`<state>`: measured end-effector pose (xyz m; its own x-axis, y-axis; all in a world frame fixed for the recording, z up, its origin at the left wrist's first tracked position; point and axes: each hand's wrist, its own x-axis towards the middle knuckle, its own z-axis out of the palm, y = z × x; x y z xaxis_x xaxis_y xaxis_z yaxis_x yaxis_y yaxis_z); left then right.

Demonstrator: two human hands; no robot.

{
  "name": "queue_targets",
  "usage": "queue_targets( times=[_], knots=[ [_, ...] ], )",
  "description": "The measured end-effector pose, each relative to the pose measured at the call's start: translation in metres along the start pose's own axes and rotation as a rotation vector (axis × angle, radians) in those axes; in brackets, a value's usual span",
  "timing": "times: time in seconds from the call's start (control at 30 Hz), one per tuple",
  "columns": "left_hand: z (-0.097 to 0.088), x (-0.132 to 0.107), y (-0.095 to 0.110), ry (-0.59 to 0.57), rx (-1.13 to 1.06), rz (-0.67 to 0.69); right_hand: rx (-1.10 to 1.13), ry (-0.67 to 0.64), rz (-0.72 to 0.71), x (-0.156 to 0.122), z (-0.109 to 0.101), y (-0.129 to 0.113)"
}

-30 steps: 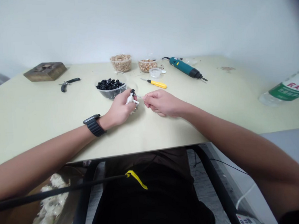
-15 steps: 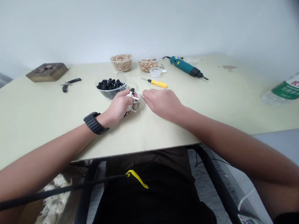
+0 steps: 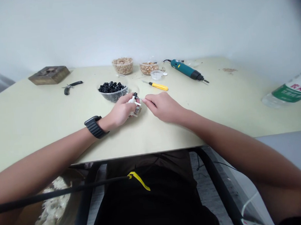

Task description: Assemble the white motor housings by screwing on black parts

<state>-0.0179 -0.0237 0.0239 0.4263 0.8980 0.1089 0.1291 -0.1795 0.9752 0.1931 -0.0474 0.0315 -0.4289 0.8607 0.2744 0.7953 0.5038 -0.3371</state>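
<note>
Small white plastic piece point(image 3: 133, 100) with a dark tip and tan underside, light-looking and stiff, gripped above the pale table point(image 3: 40, 139) just in front of a clear plastic bowl point(image 3: 114, 98). Body of the piece pinched between thumb and curled fingers of the left hand point(image 3: 121, 111), judged the surest place to take hold of something so small and probably smooth. Right hand point(image 3: 164, 106) held close by, thumb and forefinger pressed together at the tips, almost at the piece; a fine metal pin point(image 3: 141, 99) possibly caught there, too thin to tell for certain, likely springy and easily dropped. Bowl heaped with black chunks. Farther back, two clear tubs of tan granules point(image 3: 122, 59) near the far edge, a small clear cup point(image 3: 156, 74) just beside them. Yellow-handled screwdriver point(image 3: 159, 86) to the right of the bowl, teal rotary tool point(image 3: 185, 69) beyond it, black-handled pliers point(image 3: 72, 85) and a worn wooden block point(image 3: 48, 75) off to the left. Plastic water bottle point(image 3: 289, 95) at the right, black-banded watch point(image 3: 94, 126) on the left wrist
</note>
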Motion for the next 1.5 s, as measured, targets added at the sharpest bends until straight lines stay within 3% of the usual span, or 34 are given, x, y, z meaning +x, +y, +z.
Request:
queue_targets(
  times=[0.1, 0.33, 0.57, 0.8, 0.9, 1.03, 1.17, 1.23, 1.3, 1.4, 1.5],
  knots=[
    [-0.001, 0.000, -0.002, -0.002, 0.046, 0.039, 0.066, -0.009, -0.022, 0.001, -0.001, 0.001],
    [0.002, 0.001, -0.006, 0.023, 0.089, 0.096, -0.105, -0.043, 0.033, -0.001, -0.004, -0.002],
    [0.001, -0.001, -0.009, 0.009, 0.196, 0.176, 0.294, -0.105, 0.031, 0.004, -0.009, 0.001],
    [0.002, -0.001, -0.009, 0.069, 0.245, 0.270, 0.931, -0.406, 0.350, 0.003, -0.013, 0.000],
    [0.001, 0.002, -0.002, 0.107, 0.242, 0.269, 1.022, -0.352, 0.352, 0.005, -0.014, 0.001],
    [-0.002, 0.005, 0.003, 0.093, 0.096, 0.163, 0.965, -0.303, 0.272, 0.008, -0.021, 0.010],
    [-0.002, 0.006, 0.000, 0.133, -0.085, 0.031, 0.675, -0.203, 0.160, 0.008, -0.026, 0.023],
    [-0.002, 0.007, -0.002, 0.151, -0.124, -0.015, 0.464, -0.083, 0.104, 0.009, -0.025, 0.027],
    [-0.003, 0.008, -0.004, 0.158, -0.156, -0.040, 0.315, 0.007, 0.066, 0.010, -0.021, 0.028],
    [-0.004, 0.010, -0.008, 0.156, -0.187, -0.041, 0.257, -0.013, 0.019, 0.010, -0.017, 0.026],
    [-0.004, 0.012, -0.009, 0.160, -0.220, -0.063, 0.206, 0.060, -0.050, 0.009, -0.015, 0.024]
  ],
)
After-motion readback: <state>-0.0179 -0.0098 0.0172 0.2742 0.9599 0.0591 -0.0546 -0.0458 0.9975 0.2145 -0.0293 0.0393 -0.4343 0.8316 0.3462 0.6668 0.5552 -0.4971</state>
